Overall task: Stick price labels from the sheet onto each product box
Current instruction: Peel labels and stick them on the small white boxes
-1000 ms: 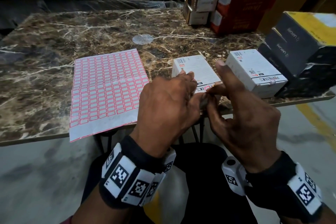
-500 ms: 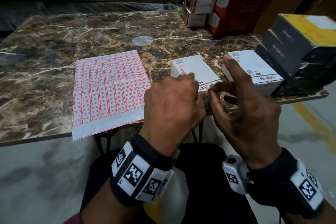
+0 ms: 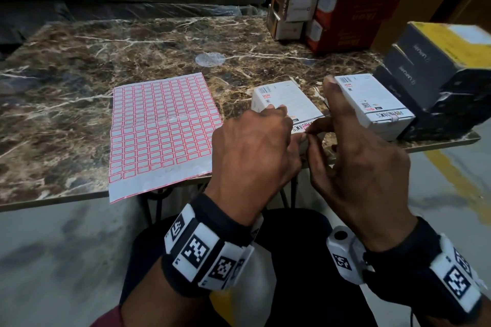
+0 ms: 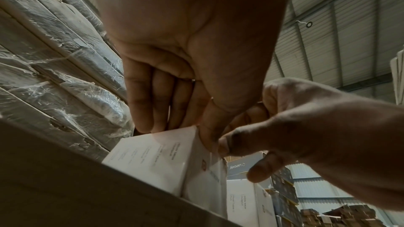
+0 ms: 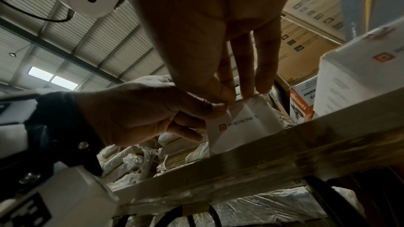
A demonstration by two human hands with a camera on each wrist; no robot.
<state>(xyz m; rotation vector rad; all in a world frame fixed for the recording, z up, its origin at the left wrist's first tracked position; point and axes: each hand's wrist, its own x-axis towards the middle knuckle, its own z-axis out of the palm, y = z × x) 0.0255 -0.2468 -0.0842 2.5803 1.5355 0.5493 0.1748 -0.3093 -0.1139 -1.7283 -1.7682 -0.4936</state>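
The label sheet (image 3: 162, 130), a grid of red-framed stickers, lies flat on the marble table (image 3: 79, 66), left of my hands. A white product box (image 3: 289, 98) lies near the front edge. My left hand (image 3: 285, 122) grips its near end, fingers on top and thumb on the front face (image 4: 207, 135). My right hand (image 3: 312, 134) pinches a small red-framed price label (image 3: 305, 129) against the box's front top edge, index finger raised straight. The right wrist view shows that thumb (image 5: 220, 96) on the box (image 5: 247, 123). A second white box (image 3: 372, 103) lies to the right.
Dark grey and yellow boxes (image 3: 435, 66) are stacked at the table's right end. Red and white cartons (image 3: 353, 16) and small boxes (image 3: 289, 10) stand at the back right. A round clear disc (image 3: 210, 59) lies mid-table. The table's front edge (image 3: 53, 199) runs below the sheet.
Both hands have stayed at the near box's front edge. The right thumb and finger have shifted slightly on the label. Sheet and boxes have not moved.
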